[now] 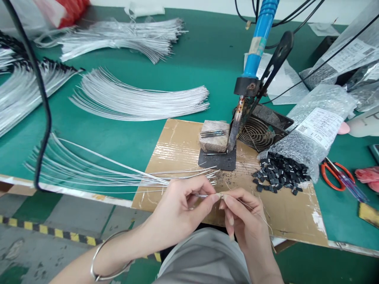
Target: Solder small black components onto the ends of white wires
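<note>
Over the front of a brown cardboard sheet (288, 215), my two hands meet fingertip to fingertip. My left hand (189, 205) is closed in a pinch on a thin white wire (202, 195). At that wire's end, my right hand (245, 213) pinches too; what lies between its fingertips is too small to make out. A fine loose strand (268, 224) curves out past the right hand. Several white wires (118, 179) spread leftward from beside my left hand, over the cardboard and the green table.
A soldering iron (251, 63) in a stand points down beside a pale block (213, 136). Behind it sits a small fan (256, 132). Black connectors (280, 173) spill from a plastic bag (314, 122). Orange-handled scissors (334, 177) lie right; wire bundles (142, 98) lie at the back left.
</note>
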`<action>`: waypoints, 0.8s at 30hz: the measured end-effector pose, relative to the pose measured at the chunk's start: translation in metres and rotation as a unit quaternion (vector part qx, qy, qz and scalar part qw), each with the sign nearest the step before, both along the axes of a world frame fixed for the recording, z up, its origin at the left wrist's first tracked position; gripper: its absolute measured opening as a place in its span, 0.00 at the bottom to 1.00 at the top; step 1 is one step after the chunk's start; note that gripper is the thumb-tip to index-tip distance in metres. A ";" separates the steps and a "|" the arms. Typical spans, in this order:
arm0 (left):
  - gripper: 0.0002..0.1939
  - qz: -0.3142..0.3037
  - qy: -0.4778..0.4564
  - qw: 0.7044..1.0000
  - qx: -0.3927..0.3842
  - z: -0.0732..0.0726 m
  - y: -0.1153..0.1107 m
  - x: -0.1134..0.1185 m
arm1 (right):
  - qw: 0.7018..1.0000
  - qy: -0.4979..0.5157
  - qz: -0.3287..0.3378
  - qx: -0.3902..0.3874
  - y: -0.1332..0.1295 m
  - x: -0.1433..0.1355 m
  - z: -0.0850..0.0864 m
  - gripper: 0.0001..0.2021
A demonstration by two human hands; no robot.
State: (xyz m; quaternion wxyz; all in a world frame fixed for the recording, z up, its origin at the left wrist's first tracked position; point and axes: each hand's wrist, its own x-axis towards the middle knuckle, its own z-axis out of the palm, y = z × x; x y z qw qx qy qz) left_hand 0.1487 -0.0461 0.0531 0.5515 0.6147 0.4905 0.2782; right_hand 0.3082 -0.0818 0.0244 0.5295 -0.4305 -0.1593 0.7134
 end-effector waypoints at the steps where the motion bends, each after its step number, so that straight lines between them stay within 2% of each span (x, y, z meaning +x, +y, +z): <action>1: 0.11 0.004 -0.003 1.000 -0.002 0.000 0.000 0.000 | 1.000 0.001 -0.001 0.001 0.000 0.000 -0.001 0.09; 9: 0.11 0.038 0.005 0.998 0.040 -0.006 -0.005 0.005 | 0.998 0.016 0.015 0.057 0.000 0.002 -0.016 0.05; 14: 0.12 0.066 0.014 0.995 0.072 -0.010 -0.007 0.010 | 0.999 0.004 -0.009 0.053 0.000 0.000 -0.014 0.06; 24: 0.12 0.114 -0.035 0.990 0.072 -0.014 -0.013 0.017 | 0.998 0.012 -0.033 0.056 -0.005 -0.005 -0.016 0.05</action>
